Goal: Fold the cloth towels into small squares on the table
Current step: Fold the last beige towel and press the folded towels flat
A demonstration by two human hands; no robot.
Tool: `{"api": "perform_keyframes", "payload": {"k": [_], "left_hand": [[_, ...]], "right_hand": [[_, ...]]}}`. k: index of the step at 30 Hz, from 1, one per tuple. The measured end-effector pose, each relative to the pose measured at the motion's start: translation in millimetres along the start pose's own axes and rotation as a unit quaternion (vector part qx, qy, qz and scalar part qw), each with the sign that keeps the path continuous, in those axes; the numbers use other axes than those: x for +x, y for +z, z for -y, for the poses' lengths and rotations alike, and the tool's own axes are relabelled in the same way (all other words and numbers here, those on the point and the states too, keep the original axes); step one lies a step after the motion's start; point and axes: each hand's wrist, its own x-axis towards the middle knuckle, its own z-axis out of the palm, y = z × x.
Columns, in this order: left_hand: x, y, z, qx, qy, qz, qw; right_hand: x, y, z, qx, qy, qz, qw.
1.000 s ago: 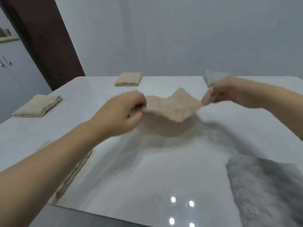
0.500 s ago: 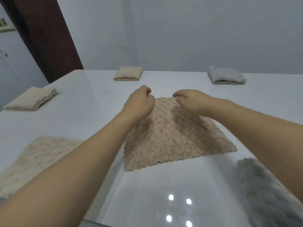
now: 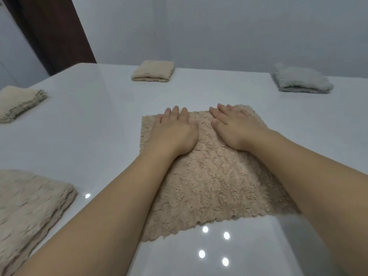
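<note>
- Surface: glossy white table [image 3: 103,124] against a pale wall, with a dark brown panel beyond its far left corner; ceiling lights reflect as bright spots on its near edge.
- Left hand [image 3: 173,132]: fingers [image 3: 175,112] straight and close together, pressed flat on the far part of the beige towel [image 3: 211,186].
- Right hand [image 3: 235,128]: fingers [image 3: 223,110] straight, slightly spread, also flat on the beige towel, just beside the left hand; neither hand grips anything.
- Beige towel: lies spread on the table at centre, scalloped edge nearest the camera.
- Left of it, near: a folded cream cloth [image 3: 29,212].
- Left of it, far: another folded cream towel [image 3: 18,102].
- Beyond it: a small folded beige square [image 3: 153,71].
- Beyond it, to the right: a folded grey towel [image 3: 300,80].
</note>
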Motion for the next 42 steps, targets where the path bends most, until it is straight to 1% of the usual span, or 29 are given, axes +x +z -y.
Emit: {"api": "perform_keyframes", "payload": {"k": [5, 8, 9, 11, 13, 15, 17, 23, 25, 27, 28, 29, 31, 33, 36, 38, 40, 42], "left_hand": [[-2, -5, 19, 0.013, -0.021, 0.022, 0.999], [-5, -11, 17, 0.008, -0.029, 0.013, 0.999], [-10, -14, 15, 0.014, -0.038, -0.004, 0.999], [-27, -21, 8, 0.029, -0.044, -0.046, 0.998], [-50, -22, -8, 0.025, -0.014, -0.071, 0.997], [-69, -15, -24, 0.015, 0.022, -0.055, 0.998], [-79, -4, -28, 0.013, 0.035, -0.018, 0.999], [-91, -9, 13, 0.023, 0.012, 0.035, 0.999], [-91, -16, 12, 0.027, -0.013, 0.044, 0.999], [-96, -21, -4, 0.015, -0.029, 0.019, 0.999], [-103, -20, -14, 0.01, -0.02, 0.0, 1.0], [-112, -16, -21, 0.012, -0.002, -0.014, 1.0], [-133, -5, -24, 0.017, 0.034, -0.01, 0.999], [-146, -1, -10, 0.012, 0.039, 0.006, 0.999], [-150, -6, 7, 0.014, 0.029, 0.029, 0.999], [-150, -10, 4, 0.029, 0.02, 0.026, 0.999], [-152, -10, -8, 0.027, 0.01, 0.004, 1.0], [-160, -7, -18, 0.013, 0.022, -0.007, 1.0]], "right_hand": [[-2, 0, -15, -0.009, 0.026, 0.004, 1.0], [-7, -3, -16, -0.011, 0.038, 0.012, 0.999], [-11, -6, -15, -0.007, 0.044, 0.004, 0.999], [-23, -14, -12, -0.001, 0.053, -0.043, 0.998], [-41, -19, -5, 0.002, 0.024, -0.081, 0.996], [-58, -14, 7, 0.003, -0.027, -0.057, 0.998], [-71, -5, 10, -0.008, -0.036, -0.009, 0.999], [-80, -14, -22, -0.064, 0.077, 0.042, 0.994], [-82, -16, -13, -0.062, 0.088, 0.027, 0.994], [-84, -16, 5, -0.026, 0.058, -0.012, 0.998], [-87, -14, 11, -0.005, 0.031, -0.017, 0.999], [-91, -11, 14, 0.007, 0.005, -0.006, 1.0], [-101, -6, 8, -0.011, -0.019, 0.036, 0.999], [-111, -10, -8, -0.042, 0.002, 0.055, 0.998], [-119, -24, -28, -0.103, 0.07, 0.08, 0.989], [-122, -31, -26, -0.136, 0.094, 0.069, 0.984], [-126, -30, -6, -0.104, 0.049, 0.038, 0.993], [-131, -21, 15, -0.064, -0.021, 0.044, 0.997]]}}
